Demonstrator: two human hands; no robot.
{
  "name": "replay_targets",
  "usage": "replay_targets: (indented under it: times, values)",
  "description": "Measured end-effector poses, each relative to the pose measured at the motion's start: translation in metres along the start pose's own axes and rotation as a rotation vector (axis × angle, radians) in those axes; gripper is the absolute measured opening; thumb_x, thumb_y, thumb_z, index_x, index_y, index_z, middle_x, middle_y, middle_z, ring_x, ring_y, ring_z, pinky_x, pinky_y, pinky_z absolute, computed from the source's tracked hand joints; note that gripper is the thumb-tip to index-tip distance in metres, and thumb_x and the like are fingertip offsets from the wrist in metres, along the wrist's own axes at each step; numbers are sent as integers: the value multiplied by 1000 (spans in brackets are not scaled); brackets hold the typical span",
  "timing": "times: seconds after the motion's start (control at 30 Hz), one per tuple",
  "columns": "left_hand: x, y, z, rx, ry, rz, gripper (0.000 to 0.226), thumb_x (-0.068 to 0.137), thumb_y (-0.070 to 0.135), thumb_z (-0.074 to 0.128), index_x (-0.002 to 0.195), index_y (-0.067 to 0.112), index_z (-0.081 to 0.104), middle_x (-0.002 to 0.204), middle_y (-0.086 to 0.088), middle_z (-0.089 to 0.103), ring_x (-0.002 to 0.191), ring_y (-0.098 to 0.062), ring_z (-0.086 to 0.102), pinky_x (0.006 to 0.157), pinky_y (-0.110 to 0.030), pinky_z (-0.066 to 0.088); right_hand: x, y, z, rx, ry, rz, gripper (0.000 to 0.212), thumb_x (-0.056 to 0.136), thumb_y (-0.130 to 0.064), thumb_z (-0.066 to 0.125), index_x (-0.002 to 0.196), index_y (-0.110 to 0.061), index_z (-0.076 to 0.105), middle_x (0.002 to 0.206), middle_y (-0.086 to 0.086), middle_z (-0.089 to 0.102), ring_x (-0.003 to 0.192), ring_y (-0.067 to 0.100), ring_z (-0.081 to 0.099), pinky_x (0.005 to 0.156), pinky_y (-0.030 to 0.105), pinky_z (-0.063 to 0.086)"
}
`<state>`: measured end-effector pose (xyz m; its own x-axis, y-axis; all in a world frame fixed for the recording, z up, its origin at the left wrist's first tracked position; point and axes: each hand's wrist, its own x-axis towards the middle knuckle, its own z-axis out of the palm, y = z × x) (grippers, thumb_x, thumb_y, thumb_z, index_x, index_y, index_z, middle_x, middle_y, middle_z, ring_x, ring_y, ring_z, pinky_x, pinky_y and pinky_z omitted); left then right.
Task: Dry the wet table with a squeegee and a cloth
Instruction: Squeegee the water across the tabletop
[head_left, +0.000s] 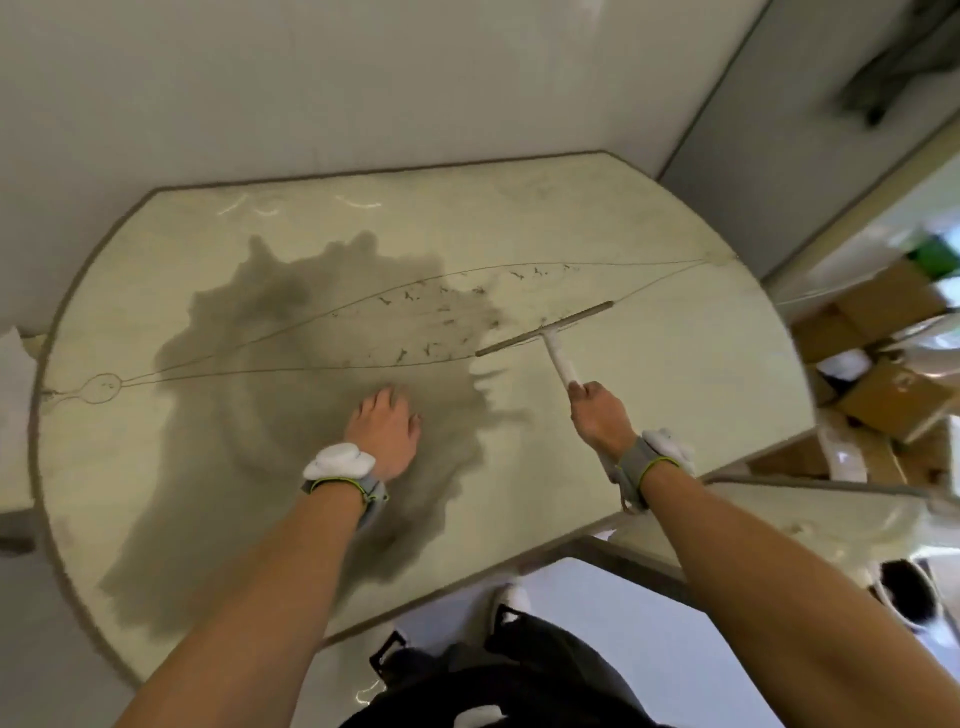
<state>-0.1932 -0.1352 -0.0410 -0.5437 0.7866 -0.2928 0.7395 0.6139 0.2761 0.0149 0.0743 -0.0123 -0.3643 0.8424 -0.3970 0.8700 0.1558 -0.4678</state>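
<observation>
Tabletop (649, 415) carrying puddle (291, 395) | right hand (597, 415) gripping squeegee (550, 338), blade angling to drag water | left hand (387, 428) bracing, fingers flat.

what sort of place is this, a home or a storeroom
Likely a storeroom or back room, though that is a guess: cardboard boxes are piled at the right, the walls are plain and bare, and the wet table stands against them.

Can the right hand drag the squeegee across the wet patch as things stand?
Probably only partly. The right hand holds the squeegee at the right edge of the wet patch, and the far part lies free, but the left hand rests flat on the near part, in its way.
</observation>
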Motion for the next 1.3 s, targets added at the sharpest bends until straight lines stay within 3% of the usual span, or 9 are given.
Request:
replay_targets:
  times: [0.17,0.3,0.47,0.6,0.73,0.83,1.03,1.17,1.3]
  values:
    - [11,77,20,4,-37,112,57,103,39,29,152,14,19,156,-11,25,140,-32,29,112,-41,28,-10,100,-73,-89,29,171,40,96,-45,41,107,-8,53,99,14,69,91,35,65,82,44,54]
    - [11,127,42,24,-69,164,57,103,43,27,152,14,19,157,-12,23,144,-31,22,114,-41,25,-12,185,-108,-173,11,264,43,93,-49,38,105,-11,54,99,13,70,92,34,66,93,50,52]
    - [6,181,65,46,-124,134,58,103,45,23,153,15,18,159,-10,20,146,-29,16,117,-42,20,-26,221,-132,-264,-42,131,25,103,-39,38,110,-21,54,109,15,65,96,34,63,88,46,53]
    - [-3,215,73,57,-147,141,58,103,45,23,153,16,18,158,-10,21,146,-29,18,116,-42,22,-19,225,-137,-293,-83,108,37,102,-42,38,102,-10,56,105,13,63,86,29,64,86,45,55]
    - [-8,239,65,42,-152,205,58,103,46,23,153,17,20,158,-10,24,143,-30,24,114,-41,24,-21,234,-143,-219,-24,136,73,80,-68,20,110,-12,58,107,13,62,95,32,61,85,46,54]
    - [-6,257,51,-16,-175,318,56,103,45,25,151,17,24,153,-9,32,135,-31,39,107,-41,35,-59,239,-162,-164,170,170,55,92,-51,28,117,-15,60,120,11,57,111,31,53,90,42,48]
    - [-25,295,53,-131,-204,626,44,103,43,30,137,19,45,138,-5,51,117,-28,54,92,-37,44,-202,287,-172,64,802,394,22,99,-26,46,108,-12,60,108,13,63,97,33,59,83,42,49]
    - [-69,320,56,-174,-126,793,32,102,35,35,123,20,54,124,-5,58,102,-30,59,81,-38,46,-313,305,-119,171,845,643,24,100,-20,48,114,-8,62,116,15,62,106,35,58,90,38,44]
    - [-166,365,84,-249,-212,1123,26,102,28,40,118,17,56,116,-7,61,97,-31,60,81,-43,50,-455,318,-26,333,907,941,24,98,-18,51,117,-8,62,117,13,65,108,33,60,92,40,46]
